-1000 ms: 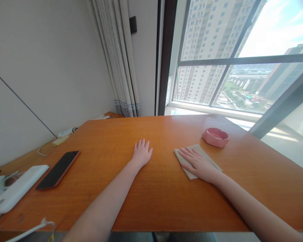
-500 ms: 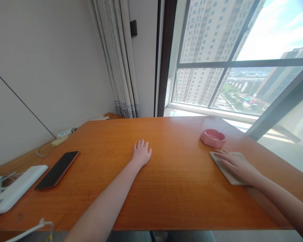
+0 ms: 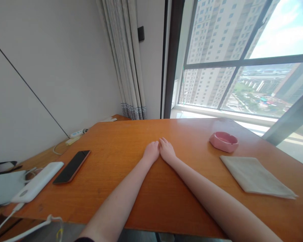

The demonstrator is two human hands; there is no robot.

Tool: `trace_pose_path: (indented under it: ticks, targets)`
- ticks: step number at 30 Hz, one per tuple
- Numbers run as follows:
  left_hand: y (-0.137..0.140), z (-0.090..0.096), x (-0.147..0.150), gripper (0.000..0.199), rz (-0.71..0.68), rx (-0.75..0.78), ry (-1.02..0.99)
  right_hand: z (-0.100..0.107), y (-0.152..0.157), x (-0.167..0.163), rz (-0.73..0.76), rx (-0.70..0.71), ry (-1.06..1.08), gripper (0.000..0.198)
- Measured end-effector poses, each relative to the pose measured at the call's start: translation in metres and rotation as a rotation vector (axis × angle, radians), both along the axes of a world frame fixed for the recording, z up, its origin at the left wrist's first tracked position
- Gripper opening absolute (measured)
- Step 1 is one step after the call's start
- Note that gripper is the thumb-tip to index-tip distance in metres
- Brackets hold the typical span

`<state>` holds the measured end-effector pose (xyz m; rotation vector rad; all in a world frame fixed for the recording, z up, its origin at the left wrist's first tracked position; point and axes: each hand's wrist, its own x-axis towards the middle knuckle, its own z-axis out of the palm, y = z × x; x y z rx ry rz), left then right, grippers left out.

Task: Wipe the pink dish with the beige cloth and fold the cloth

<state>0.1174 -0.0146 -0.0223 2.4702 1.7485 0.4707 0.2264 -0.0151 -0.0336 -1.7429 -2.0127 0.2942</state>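
My left hand (image 3: 151, 153) rests on the wooden table with its fingers curled in. Touching it at the fingertips is my right hand (image 3: 167, 150), fingers pressed together and bent. Both hands look closed; whether anything small lies within them is hidden. To the right lies a folded beige cloth (image 3: 256, 176), flat on the table and apart from my right hand. Behind that cloth stands a pink ashtray (image 3: 224, 143) with a faceted rim.
A dark-screened phone (image 3: 72, 167) lies on the left of the wooden table (image 3: 126, 144). Beyond it are a white power bank (image 3: 37, 181) with a cable, a pale pouch (image 3: 6, 188) and a power strip (image 3: 77, 133). A large window (image 3: 242, 84) is at the right.
My right hand has left the cloth and moved left to meet my left hand. My left hand's spread fingers have curled in. The view has shifted slightly left.
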Motion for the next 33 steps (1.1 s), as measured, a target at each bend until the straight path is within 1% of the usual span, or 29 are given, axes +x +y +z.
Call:
trace_pose_path:
  ticks: [2,4,6,12,16,22,33]
  targets:
    - [0.007,0.0,0.005,0.025,0.037,-0.021,0.01,0.0,0.009,-0.006,-0.015,0.024,0.053,0.044]
    - [0.013,-0.001,0.009,0.027,0.07,-0.033,0.012,0.0,0.014,-0.006,-0.022,0.036,0.112,0.043]
    - [0.016,-0.001,0.01,0.028,0.075,-0.033,0.0,0.001,0.014,-0.003,-0.004,0.04,0.146,0.04]
    - [0.014,-0.003,0.003,0.021,-0.033,-0.028,-0.065,0.002,0.012,0.004,0.09,0.039,0.11,0.025]
    - [0.012,-0.003,0.003,0.021,-0.07,-0.031,-0.1,0.001,0.013,0.006,0.093,0.033,0.11,0.019]
    - [0.012,-0.002,0.005,0.022,-0.096,-0.028,-0.147,-0.001,0.015,0.006,0.098,0.043,0.108,0.016]
    - [0.01,0.0,0.005,0.022,-0.093,-0.039,-0.174,0.002,0.013,0.006,0.095,0.032,0.107,0.017]
